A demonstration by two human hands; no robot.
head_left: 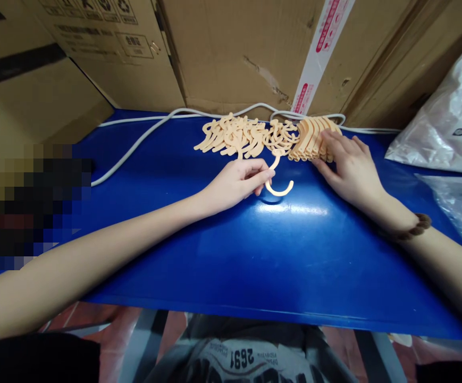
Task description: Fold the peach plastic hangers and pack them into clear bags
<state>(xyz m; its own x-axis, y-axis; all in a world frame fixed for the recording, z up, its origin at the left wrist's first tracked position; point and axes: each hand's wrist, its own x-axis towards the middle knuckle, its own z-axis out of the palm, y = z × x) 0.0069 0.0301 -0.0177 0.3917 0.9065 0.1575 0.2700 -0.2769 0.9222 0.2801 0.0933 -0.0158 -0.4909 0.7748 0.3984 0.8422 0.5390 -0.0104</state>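
Observation:
Between the thumb and fingers of my left hand (243, 181) is a peach-coloured plastic hook (280, 193). Its curved end points toward me, above the blue table (223, 255). My right hand (350, 162) grips the right end of a row of curved peach plastic pieces (309, 135), with the thumb on the near side and fingers over the top. Part of that row is hidden under the hand. Left of the row lies a small heap of similar plastic hooks (280, 133). Farther left is a looser pile of curved plastic pieces (231, 133).
A white cable (135, 146) runs along the back of the table. Cardboard boxes (231, 58) stand behind it and at the left. Clear plastic bags (446, 111) are at the right. A blurred dark area covers the left edge.

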